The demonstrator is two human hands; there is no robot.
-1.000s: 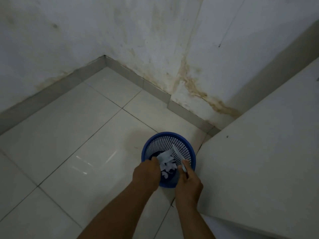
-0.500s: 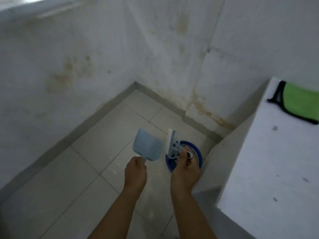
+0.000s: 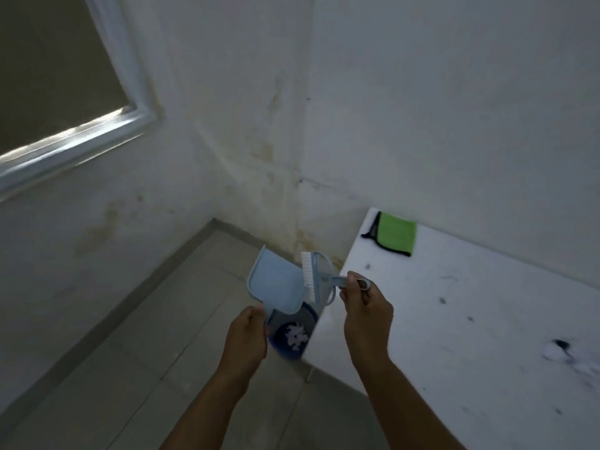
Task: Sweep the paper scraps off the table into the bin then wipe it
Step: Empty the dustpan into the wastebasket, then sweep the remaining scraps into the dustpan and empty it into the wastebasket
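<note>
My left hand (image 3: pixel 248 332) grips the handle of a light blue dustpan (image 3: pixel 276 282), held up with its pan tilted away from me. My right hand (image 3: pixel 365 306) holds a small light blue brush (image 3: pixel 316 277) by its handle, bristles next to the dustpan's edge. Below them on the floor stands the blue mesh bin (image 3: pixel 293 334) with white paper scraps (image 3: pixel 295 334) inside, partly hidden by the dustpan. The white table (image 3: pixel 470 319) lies to the right, with dark marks on it. A green cloth (image 3: pixel 394 235) with black trim rests at its far corner.
A stained white wall corner stands behind the bin. A window frame (image 3: pixel 97 138) is at upper left. Grey floor tiles (image 3: pixel 146 352) stretch to the left of the bin. The table's near left corner is right beside the bin.
Both hands rose from inside the bin, lifting the dustpan and brush up beside the table. The view tilted up, so the table top, the green cloth and the window came into sight.
</note>
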